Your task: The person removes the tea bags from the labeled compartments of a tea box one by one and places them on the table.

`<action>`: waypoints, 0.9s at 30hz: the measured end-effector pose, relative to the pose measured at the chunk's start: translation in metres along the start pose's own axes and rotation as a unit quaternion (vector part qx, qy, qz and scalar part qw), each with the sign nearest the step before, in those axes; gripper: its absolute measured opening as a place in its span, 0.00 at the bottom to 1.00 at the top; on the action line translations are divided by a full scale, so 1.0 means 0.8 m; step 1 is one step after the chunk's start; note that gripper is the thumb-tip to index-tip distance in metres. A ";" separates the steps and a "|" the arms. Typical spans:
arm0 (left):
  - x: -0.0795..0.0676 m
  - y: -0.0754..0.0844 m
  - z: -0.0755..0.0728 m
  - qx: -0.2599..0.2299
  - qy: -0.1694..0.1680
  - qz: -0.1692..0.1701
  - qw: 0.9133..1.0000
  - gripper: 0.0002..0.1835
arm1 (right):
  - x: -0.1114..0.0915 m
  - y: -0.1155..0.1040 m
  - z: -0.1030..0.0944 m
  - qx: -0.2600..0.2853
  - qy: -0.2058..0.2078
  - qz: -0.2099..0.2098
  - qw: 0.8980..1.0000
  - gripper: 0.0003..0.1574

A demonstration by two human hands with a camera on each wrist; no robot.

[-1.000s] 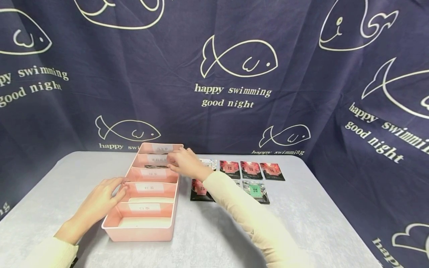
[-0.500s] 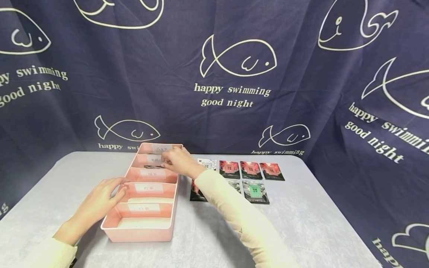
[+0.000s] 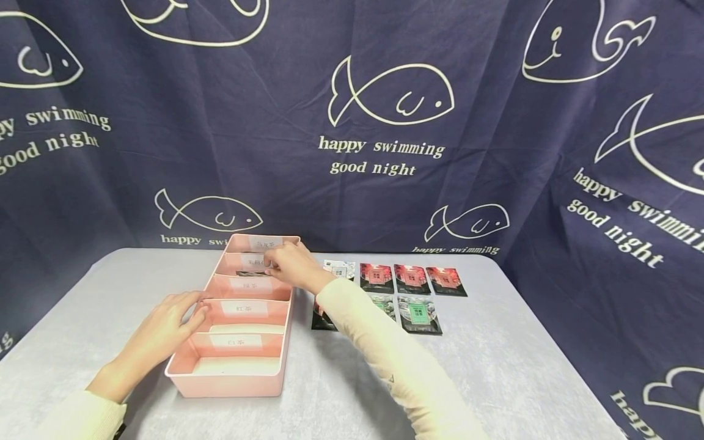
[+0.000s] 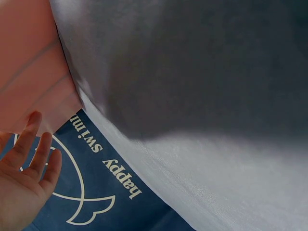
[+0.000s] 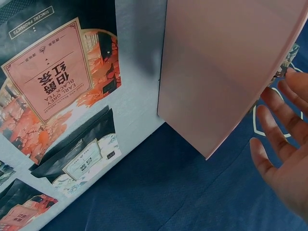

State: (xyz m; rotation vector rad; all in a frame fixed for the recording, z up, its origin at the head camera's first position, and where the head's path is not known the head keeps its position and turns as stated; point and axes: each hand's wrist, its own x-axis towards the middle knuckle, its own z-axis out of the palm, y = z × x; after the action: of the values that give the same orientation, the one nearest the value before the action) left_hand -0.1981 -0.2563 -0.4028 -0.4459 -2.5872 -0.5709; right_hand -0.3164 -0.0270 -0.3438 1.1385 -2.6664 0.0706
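A long pink divided box [image 3: 231,384] stands on the table, with white labels in its compartments. My left hand [image 3: 165,327] rests against the box's left side with relaxed fingers; in the left wrist view several fingertips [image 4: 34,116] lie near its outer wall. My right hand [image 3: 294,264] reaches over the right rim into the second compartment from the back, where a dark patterned tea sachet [image 3: 252,274] shows. It appears to pinch that sachet, whose edge [image 5: 288,57] shows by the fingers in the right wrist view; the grip is partly hidden.
Right of the box lie two rows of tea sachets: red ones [image 3: 412,279], a green one [image 3: 420,315] and a white one [image 3: 340,269] partly behind the right arm. A dark blue curtain [image 3: 385,208] with fish drawings hangs behind the table [image 3: 495,379].
My right hand has moved slightly left, further into the second compartment, then stays there. My left hand stays at the box's side.
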 end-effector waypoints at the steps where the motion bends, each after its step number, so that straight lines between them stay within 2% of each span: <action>1: 0.000 0.000 0.000 0.000 -0.002 -0.002 1.000 0.13 | 0.000 0.000 0.000 0.000 0.002 0.000 1.000 0.06; 5: -0.001 0.000 -0.001 -0.003 -0.009 -0.010 1.000 0.14 | 0.001 -0.001 0.000 -0.004 0.017 -0.002 1.000 0.03; 9: -0.001 0.000 0.001 -0.001 -0.008 -0.008 1.000 0.14 | 0.003 0.000 0.000 -0.012 0.027 0.001 1.000 0.08; 20: 0.001 -0.001 0.002 0.001 0.000 -0.001 1.000 0.13 | 0.003 0.000 0.006 -0.024 0.008 0.027 0.999 0.10; 27: -0.001 -0.002 0.002 0.000 -0.002 -0.003 1.000 0.13 | 0.002 0.002 0.012 -0.003 0.011 0.040 0.999 0.11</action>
State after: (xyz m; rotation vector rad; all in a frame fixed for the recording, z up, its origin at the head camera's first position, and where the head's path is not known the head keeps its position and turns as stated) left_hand -0.1989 -0.2570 -0.4049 -0.4395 -2.5939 -0.5718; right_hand -0.3209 -0.0286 -0.3530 1.0241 -2.6902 0.0884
